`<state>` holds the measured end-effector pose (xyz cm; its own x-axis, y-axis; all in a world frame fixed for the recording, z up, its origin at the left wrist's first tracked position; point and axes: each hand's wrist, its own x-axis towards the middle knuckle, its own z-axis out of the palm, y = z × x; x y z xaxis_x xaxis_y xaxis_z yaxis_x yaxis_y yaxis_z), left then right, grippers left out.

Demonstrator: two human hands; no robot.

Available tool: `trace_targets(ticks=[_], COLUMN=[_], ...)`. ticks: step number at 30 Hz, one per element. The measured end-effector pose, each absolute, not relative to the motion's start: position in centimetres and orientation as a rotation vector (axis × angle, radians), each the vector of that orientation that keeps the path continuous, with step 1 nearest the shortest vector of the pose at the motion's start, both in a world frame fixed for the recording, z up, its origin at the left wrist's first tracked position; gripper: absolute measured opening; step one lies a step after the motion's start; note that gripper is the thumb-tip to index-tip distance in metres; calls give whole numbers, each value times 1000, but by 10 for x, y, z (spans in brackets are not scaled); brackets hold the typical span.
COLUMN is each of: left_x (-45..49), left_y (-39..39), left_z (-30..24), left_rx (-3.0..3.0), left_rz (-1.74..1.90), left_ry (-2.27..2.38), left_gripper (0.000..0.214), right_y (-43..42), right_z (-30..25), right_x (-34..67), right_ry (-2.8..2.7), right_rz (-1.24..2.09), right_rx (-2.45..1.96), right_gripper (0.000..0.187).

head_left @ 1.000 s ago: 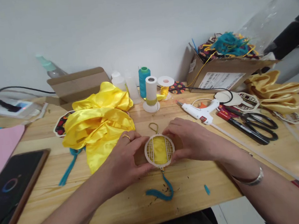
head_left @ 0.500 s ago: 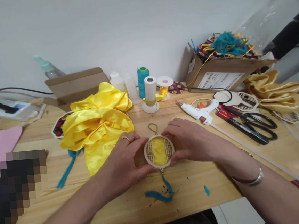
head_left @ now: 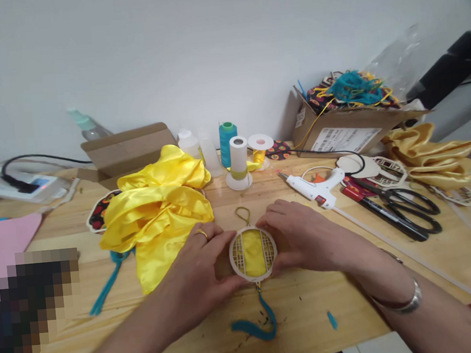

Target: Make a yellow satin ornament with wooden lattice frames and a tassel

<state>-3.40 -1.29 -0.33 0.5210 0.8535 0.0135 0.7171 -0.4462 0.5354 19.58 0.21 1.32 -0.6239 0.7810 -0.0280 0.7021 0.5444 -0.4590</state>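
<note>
Between my two hands is a round lattice pendant with a pale frame and yellow fabric in its middle. My left hand grips its left rim, a gold ring on one finger. On the right rim, the thumb and fingers of my right hand are closed. A cord loop sticks out from the pendant's top. From its bottom hangs a blue tassel, curled on the wooden table. Crumpled yellow satin lies just beyond my left hand.
Right of centre lie a white glue gun, a red-capped black marker and black scissors. Thread spools and bottles stand by the wall. A full cardboard box is at the back right, gold fabric beside it.
The whole scene sits slightly lower in the picture, as the camera has tilted up. Both hands keep the same hold on the pendant.
</note>
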Motion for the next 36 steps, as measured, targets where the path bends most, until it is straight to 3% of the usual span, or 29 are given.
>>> trace_targets(ticks=[29,36], left_x=[-36,-39], left_y=[-12,-12], left_z=[-1,-5], left_rx=[2325,2373], left_rz=[341,338], left_ry=[1265,1267], left_gripper=[54,64], right_y=[1,1], right_z=[16,20], right_x=[195,203], right_ry=[-2624,-2569], right_rz=[663,644], right_rx=[-1263,-1243], right_gripper=[39,50])
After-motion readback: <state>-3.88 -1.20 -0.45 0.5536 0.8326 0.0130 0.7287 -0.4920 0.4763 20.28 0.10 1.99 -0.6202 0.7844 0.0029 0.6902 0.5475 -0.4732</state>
